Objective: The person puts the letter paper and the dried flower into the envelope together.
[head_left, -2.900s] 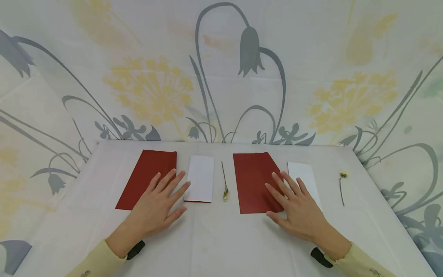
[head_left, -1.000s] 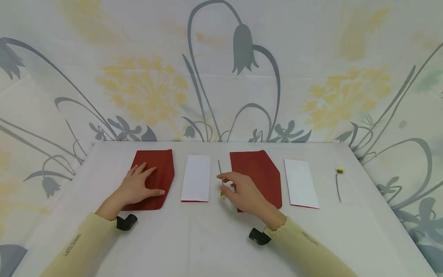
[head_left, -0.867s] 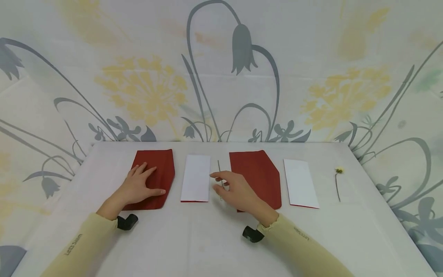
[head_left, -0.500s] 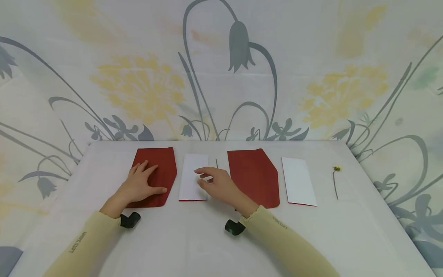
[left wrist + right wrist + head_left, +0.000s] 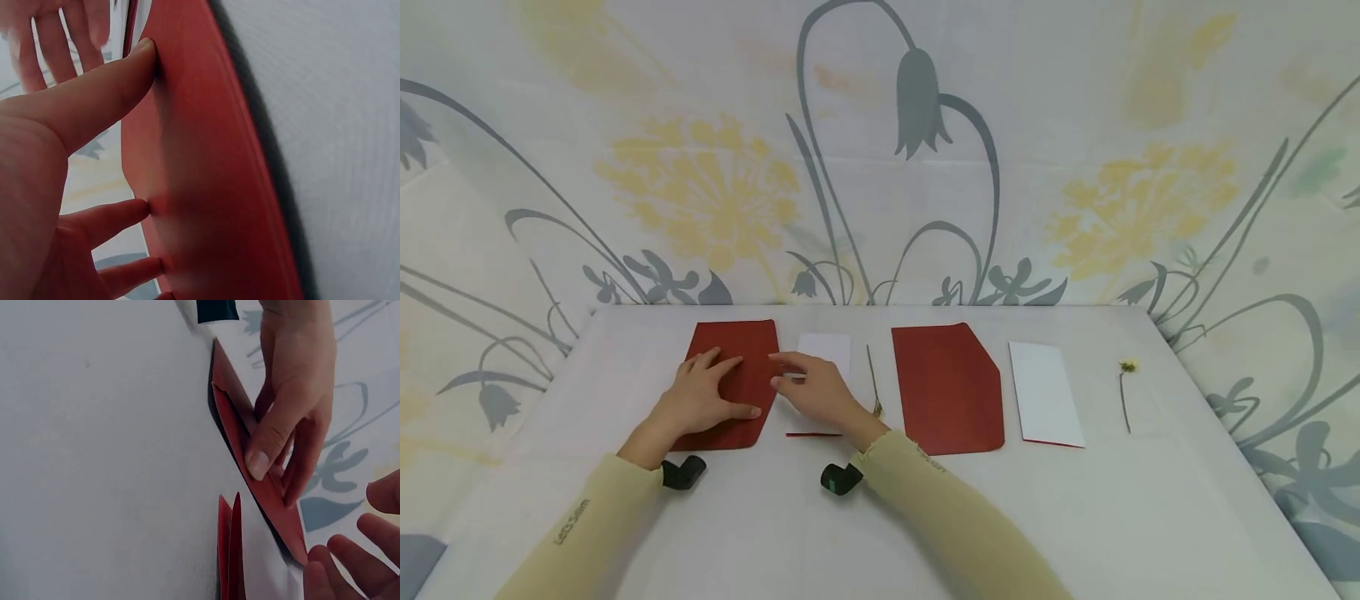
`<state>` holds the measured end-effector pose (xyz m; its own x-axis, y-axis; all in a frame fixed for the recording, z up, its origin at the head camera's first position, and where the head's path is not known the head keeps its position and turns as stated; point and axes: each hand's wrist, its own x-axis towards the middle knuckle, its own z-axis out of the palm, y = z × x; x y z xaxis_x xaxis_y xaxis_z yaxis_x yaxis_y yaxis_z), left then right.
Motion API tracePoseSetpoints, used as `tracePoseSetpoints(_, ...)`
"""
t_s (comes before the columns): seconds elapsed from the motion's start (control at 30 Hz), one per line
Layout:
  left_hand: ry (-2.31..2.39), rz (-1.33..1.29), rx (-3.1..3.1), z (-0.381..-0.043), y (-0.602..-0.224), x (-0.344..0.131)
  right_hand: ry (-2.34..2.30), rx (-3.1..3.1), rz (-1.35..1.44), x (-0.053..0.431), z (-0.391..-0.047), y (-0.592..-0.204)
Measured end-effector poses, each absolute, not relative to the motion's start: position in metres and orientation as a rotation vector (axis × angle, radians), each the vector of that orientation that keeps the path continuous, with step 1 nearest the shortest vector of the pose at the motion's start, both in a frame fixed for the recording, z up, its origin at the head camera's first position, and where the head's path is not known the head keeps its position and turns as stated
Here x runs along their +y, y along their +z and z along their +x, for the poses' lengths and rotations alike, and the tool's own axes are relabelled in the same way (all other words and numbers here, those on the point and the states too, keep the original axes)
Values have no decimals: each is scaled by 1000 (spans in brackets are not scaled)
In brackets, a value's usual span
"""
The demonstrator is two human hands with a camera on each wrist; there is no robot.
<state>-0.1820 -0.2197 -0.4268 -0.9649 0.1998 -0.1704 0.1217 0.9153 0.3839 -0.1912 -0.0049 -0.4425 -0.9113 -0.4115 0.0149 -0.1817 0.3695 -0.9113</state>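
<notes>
Fingers spread, my left hand (image 5: 700,400) rests on the left red envelope (image 5: 752,346); in the left wrist view its thumb and fingertips touch the paper (image 5: 194,125). My right hand (image 5: 822,392), fingers loosely bent and holding nothing, is over the left white folded card (image 5: 833,343), hiding its middle. Its fingertips come up to the right side of that envelope. In the right wrist view the card (image 5: 235,550) stands slightly parted, showing red inside, and my right hand (image 5: 356,556) is at the lower right.
Right of that card lies a dried flower (image 5: 877,407), stem pointing away. Further right are a second red envelope (image 5: 951,392), a second white folded card (image 5: 1047,392) and a yellow-headed dried flower (image 5: 1128,367). A floral cloth (image 5: 722,200) hangs behind the white-covered table (image 5: 1075,525).
My left hand came down on the left envelope. My right hand moved left from the right envelope and card, past the flower, to over the left card near the left envelope.
</notes>
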Motion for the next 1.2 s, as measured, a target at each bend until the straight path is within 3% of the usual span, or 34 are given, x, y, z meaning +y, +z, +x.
tracePoseSetpoints(0.5, 589, 242, 2896, -174, -427, -227, -1452, 2447, -490, -50, -193, -446)
tracePoseSetpoints(1.2, 541, 335, 2941, -182, -422, -229, -1404, 2401, -433, -52, -193, -444)
